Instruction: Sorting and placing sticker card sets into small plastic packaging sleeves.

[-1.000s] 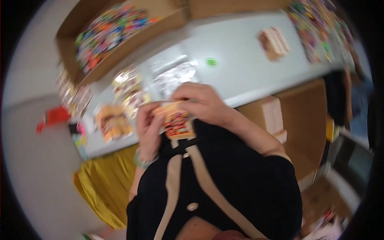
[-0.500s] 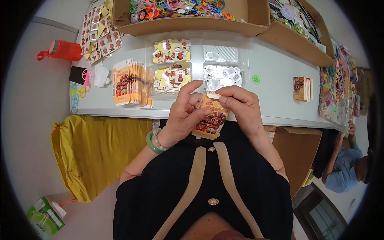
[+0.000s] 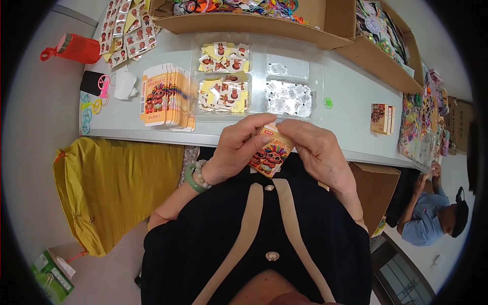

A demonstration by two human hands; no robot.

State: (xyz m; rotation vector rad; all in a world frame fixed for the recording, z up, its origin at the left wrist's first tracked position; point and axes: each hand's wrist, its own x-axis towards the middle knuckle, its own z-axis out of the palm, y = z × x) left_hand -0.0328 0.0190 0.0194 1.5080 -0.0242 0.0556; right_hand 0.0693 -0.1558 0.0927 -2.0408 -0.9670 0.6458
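Note:
A small orange carton (image 3: 273,156) with colourful cartoon figures is held upright in front of my chest. My left hand (image 3: 238,149) wraps its left side, thumb across the front face. My right hand (image 3: 316,148) grips the upper right corner, its fingers bent over the top end. The top flap is mostly hidden under the fingers. Beyond my hands lies a clear divided tray (image 3: 258,96). Cut sticker pieces (image 3: 223,94) fill its left compartments, and small white packets (image 3: 288,99) lie in the right ones. Left of it leans a row of flattened orange cartons (image 3: 163,96).
Two or three finished-looking cartons (image 3: 382,118) stand at the right beside a bin of coloured trinkets (image 3: 418,127). Cardboard boxes (image 3: 254,24) line the back. Sticker sheets (image 3: 127,33), a red bottle (image 3: 76,48) and a phone-like black item (image 3: 92,83) are at left. Another person (image 3: 432,216) sits at right.
The white-edged flap that stood up at the carton's top has gone down under my fingers. My right hand has curled further over that end. The whole view has shifted slightly.

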